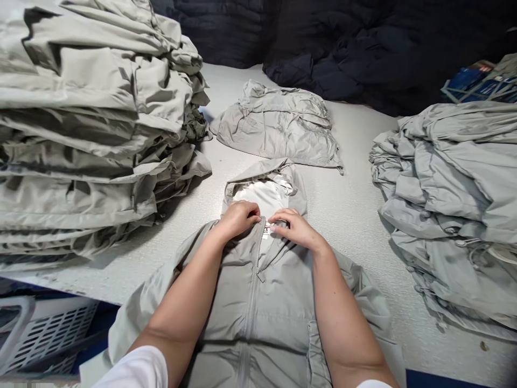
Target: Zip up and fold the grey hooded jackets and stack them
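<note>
Centrally, a grey jacket [228, 291] is laid front-up on the desk [347, 199], hood [298, 196] opened out. The collar [251, 230] is pinched by the left hand [240, 218], fingertips nearly closed; the right hand [298, 229] is curled, its hold unclear. The label [265, 230] is thus apparently left exposed.

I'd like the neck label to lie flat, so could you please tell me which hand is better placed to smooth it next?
Probably the right hand: its thumb and fingertips are right beside the neck label. The left hand is close too, but its fingers are at the open zipper's upper end.
</note>
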{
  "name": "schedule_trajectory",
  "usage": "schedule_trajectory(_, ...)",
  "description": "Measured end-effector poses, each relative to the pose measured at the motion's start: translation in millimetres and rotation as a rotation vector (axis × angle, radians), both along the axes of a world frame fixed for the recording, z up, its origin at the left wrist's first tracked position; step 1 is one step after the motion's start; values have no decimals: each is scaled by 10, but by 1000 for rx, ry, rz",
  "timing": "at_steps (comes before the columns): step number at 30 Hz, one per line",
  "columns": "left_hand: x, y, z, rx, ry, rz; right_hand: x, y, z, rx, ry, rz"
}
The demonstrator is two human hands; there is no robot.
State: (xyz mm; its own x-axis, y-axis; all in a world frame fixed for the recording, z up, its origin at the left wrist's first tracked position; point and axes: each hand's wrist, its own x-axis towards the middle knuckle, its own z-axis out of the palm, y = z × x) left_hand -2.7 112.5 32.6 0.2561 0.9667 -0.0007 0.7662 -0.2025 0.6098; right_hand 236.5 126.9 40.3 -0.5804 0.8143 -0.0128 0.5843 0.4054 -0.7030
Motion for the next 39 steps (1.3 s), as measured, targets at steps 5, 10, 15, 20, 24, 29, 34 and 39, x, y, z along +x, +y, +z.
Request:
schedule_trajectory(5, -26, 10, -21, 22, 40, -9, 188, 31, -15, 21, 24, -56)
schedule_trajectory(10, -29, 7, 6, 15, 37, -12, 230, -42, 42, 108, -147, -127)
schedule_trajectory(15, -25, 6, -3, 24, 25, -12, 66, -80, 107, 212, 21, -164)
schedule_trajectory(20, -17, 17, -41, 67, 5, 16, -269, -50, -123, 256, -26, -241)
schedule_trajectory(24, -9, 33, -82, 77, -16, 35, -358, -40, -222, 238, -62, -283)
schedule_trajectory(29, 17, 30, -125, 109, -2, 39, -352, -61, -140, 222, -30, -315)
schedule_trajectory(34, 34, 20, -135, 108, 26, 57, -317, -159, 62, 53, -45, -175)
schedule_trajectory(39, 32, 19, -130, 92, 4, 76, -397, -436, 390, -291, -416, 210)
